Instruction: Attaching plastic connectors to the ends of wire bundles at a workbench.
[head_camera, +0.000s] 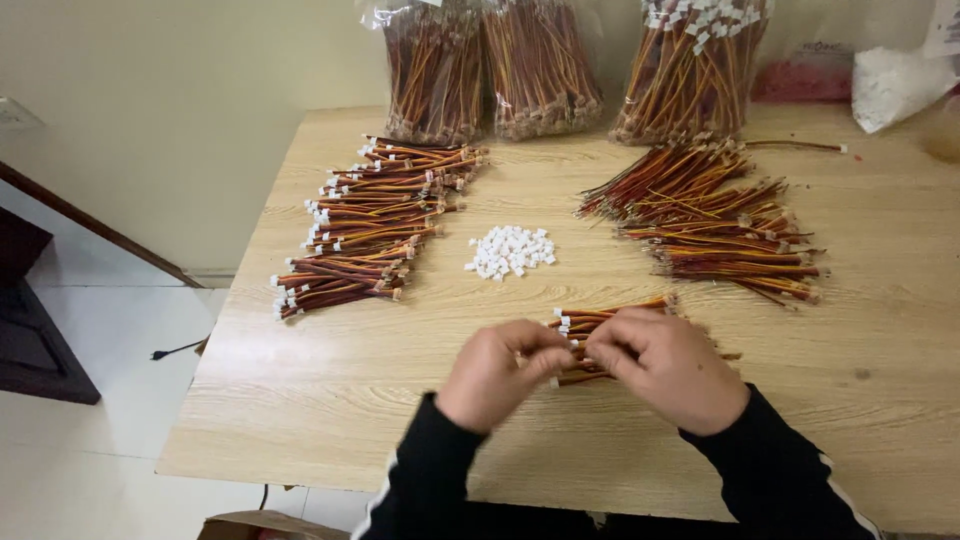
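Observation:
My left hand (497, 375) and my right hand (668, 366) meet over the wooden table (330, 390), fingers pinched together on a small bundle of red, yellow and brown wires (600, 318) with white connectors at one end. The fingertips hide exactly what sits between them. Just beyond the hands lies a little heap of loose white plastic connectors (510, 251).
Rows of wire bundles with white connectors (370, 225) lie at the left. A loose pile of wires (725, 215) lies at the right. Clear bags of wires (545, 65) stand along the wall, beside a bag of white parts (895, 85).

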